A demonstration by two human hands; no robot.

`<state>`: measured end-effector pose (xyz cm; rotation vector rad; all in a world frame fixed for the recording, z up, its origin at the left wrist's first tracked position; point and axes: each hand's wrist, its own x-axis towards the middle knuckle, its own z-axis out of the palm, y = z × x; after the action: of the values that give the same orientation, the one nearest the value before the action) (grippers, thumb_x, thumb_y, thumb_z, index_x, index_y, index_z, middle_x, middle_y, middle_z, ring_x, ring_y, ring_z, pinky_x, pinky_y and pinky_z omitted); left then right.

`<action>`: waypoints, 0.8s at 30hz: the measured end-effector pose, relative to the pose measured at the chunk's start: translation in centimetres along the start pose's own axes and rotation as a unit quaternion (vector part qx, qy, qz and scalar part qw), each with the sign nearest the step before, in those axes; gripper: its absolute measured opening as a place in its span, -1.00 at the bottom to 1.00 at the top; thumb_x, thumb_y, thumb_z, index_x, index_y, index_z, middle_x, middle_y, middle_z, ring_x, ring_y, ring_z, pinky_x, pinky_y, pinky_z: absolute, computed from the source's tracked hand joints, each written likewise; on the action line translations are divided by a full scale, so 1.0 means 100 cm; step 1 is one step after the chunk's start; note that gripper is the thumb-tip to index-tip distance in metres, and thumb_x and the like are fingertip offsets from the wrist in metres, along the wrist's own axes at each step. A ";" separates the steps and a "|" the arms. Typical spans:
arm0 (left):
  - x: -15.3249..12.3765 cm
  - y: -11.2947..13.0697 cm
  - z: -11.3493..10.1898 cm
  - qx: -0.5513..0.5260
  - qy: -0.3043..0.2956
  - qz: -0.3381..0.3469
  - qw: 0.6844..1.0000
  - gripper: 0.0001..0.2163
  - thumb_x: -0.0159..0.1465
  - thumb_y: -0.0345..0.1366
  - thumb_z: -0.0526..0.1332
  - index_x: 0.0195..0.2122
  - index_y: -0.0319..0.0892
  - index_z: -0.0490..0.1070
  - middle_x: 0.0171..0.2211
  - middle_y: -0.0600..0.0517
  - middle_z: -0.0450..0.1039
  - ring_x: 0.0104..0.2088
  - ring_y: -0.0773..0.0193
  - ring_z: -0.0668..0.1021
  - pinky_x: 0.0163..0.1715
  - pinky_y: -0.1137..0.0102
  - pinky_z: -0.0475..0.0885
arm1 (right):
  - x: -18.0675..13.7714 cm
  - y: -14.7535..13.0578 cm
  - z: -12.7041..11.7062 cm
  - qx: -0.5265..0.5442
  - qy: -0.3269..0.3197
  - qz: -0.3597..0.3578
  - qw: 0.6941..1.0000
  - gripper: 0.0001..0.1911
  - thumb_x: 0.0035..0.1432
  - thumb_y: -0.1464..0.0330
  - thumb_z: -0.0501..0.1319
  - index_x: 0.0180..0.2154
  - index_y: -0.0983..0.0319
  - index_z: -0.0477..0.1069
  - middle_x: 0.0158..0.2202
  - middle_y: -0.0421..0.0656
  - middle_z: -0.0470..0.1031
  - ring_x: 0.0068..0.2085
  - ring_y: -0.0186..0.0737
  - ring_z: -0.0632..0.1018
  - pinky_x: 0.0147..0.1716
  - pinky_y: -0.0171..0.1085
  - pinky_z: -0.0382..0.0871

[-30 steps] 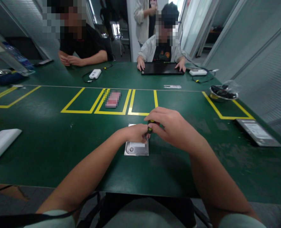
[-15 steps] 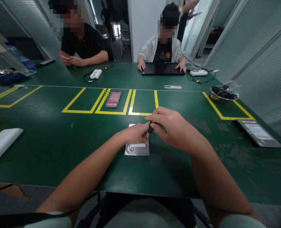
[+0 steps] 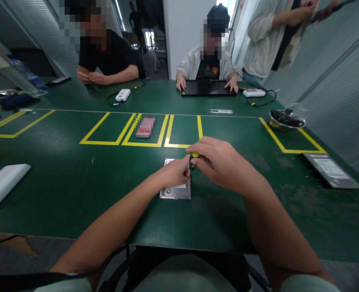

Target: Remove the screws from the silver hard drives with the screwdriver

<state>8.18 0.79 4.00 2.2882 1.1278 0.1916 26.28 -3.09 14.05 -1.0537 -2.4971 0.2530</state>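
Note:
A silver hard drive (image 3: 179,192) lies flat on the green table in front of me, its upper part largely covered by my hands. My right hand (image 3: 217,162) is closed on the handle of a small black-and-yellow screwdriver (image 3: 193,161), which stands roughly upright over the drive's right edge. Curled fingers of my left hand (image 3: 175,172) pinch at the lower part of the same screwdriver, above the drive. The tip and whatever it touches are hidden.
Another hard drive (image 3: 334,170) lies at the right, near a metal bowl (image 3: 287,121) of dark items. A white case (image 3: 6,184) is at the left. Yellow tape (image 3: 143,144) marks the table. Across it, one person's hands rest on a black laptop (image 3: 209,88); another person sits left.
The screwdriver handle has turned slightly in my right hand, showing more yellow. Both my hands stay nearly in place. A standing person has come into view at the back right.

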 end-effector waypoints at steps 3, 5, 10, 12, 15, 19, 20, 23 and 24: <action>0.000 -0.001 0.000 0.022 -0.004 0.000 1.000 -0.76 0.08 -0.39 0.27 -0.21 -0.17 0.34 -0.39 0.06 0.48 -0.39 0.25 0.50 -0.45 0.39 0.22 | 0.001 0.000 0.001 -0.021 0.006 0.020 1.000 -0.86 0.25 0.39 0.18 -0.19 0.29 0.45 -0.26 -0.09 0.42 -0.23 -0.21 0.43 -0.23 -0.26 0.25; 0.000 -0.001 -0.001 0.041 -0.008 0.001 0.999 -0.79 0.09 -0.38 0.27 -0.23 -0.17 0.36 -0.39 0.05 0.48 -0.38 0.23 0.50 -0.45 0.38 0.21 | 0.002 0.001 0.002 -0.026 0.016 0.023 0.999 -0.90 0.23 0.38 0.20 -0.25 0.29 0.45 -0.28 -0.09 0.41 -0.26 -0.22 0.42 -0.26 -0.27 0.24; -0.001 0.000 -0.004 0.067 -0.023 0.001 0.998 -0.88 0.12 -0.35 0.27 -0.30 -0.15 0.40 -0.37 0.06 0.48 -0.34 0.22 0.51 -0.42 0.38 0.23 | 0.002 0.002 0.001 -0.008 0.036 0.006 0.999 -0.85 0.18 0.48 0.21 -0.18 0.30 0.46 -0.23 -0.09 0.46 -0.21 -0.23 0.44 -0.20 -0.27 0.26; -0.001 0.000 -0.005 0.062 -0.032 0.005 0.998 -0.89 0.13 -0.34 0.27 -0.30 -0.15 0.42 -0.36 0.06 0.48 -0.33 0.23 0.51 -0.41 0.39 0.24 | 0.002 0.002 0.000 -0.004 0.026 0.003 1.000 -0.87 0.20 0.48 0.19 -0.19 0.29 0.47 -0.23 -0.09 0.47 -0.20 -0.23 0.45 -0.19 -0.28 0.26; 0.001 -0.001 -0.006 0.056 -0.045 0.012 0.997 -0.90 0.13 -0.32 0.25 -0.31 -0.14 0.44 -0.36 0.06 0.49 -0.34 0.23 0.50 -0.41 0.40 0.24 | 0.002 0.000 0.000 -0.005 0.008 0.006 1.000 -0.87 0.24 0.44 0.16 -0.28 0.28 0.49 -0.25 -0.09 0.46 -0.21 -0.23 0.46 -0.21 -0.28 0.28; 0.005 -0.003 -0.006 0.063 -0.064 0.005 0.996 -0.86 0.10 -0.30 0.27 -0.29 -0.16 0.45 -0.33 0.03 0.50 -0.33 0.21 0.50 -0.41 0.40 0.25 | 0.000 0.001 0.001 -0.001 0.019 0.006 1.000 -0.84 0.22 0.45 0.17 -0.22 0.28 0.52 -0.21 -0.06 0.46 -0.19 -0.22 0.47 -0.18 -0.27 0.31; 0.006 -0.003 -0.007 0.063 -0.072 0.001 0.995 -0.85 0.10 -0.30 0.27 -0.29 -0.17 0.46 -0.33 0.02 0.50 -0.33 0.21 0.49 -0.41 0.40 0.25 | 0.000 0.001 0.001 0.004 0.021 0.001 1.000 -0.83 0.21 0.47 0.17 -0.20 0.29 0.52 -0.18 -0.05 0.47 -0.17 -0.22 0.48 -0.15 -0.27 0.32; 0.009 -0.003 -0.007 0.062 -0.093 0.001 0.994 -0.85 0.10 -0.32 0.25 -0.28 -0.17 0.47 -0.36 0.04 0.49 -0.35 0.24 0.48 -0.42 0.41 0.24 | -0.001 0.003 0.001 0.020 0.014 -0.025 0.999 -0.77 0.20 0.52 0.11 -0.17 0.32 0.51 -0.11 -0.03 0.49 -0.10 -0.20 0.49 -0.08 -0.25 0.34; 0.009 -0.002 -0.008 0.062 -0.098 0.003 0.993 -0.85 0.10 -0.33 0.25 -0.27 -0.17 0.47 -0.37 0.05 0.48 -0.36 0.25 0.48 -0.42 0.42 0.24 | -0.001 0.003 0.001 0.021 0.009 -0.033 0.999 -0.75 0.21 0.53 0.09 -0.17 0.32 0.51 -0.11 -0.03 0.50 -0.09 -0.19 0.49 -0.06 -0.25 0.33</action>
<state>8.31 1.96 4.41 2.3589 1.0569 -0.1014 26.49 -2.97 13.83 -0.9512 -2.4940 0.2754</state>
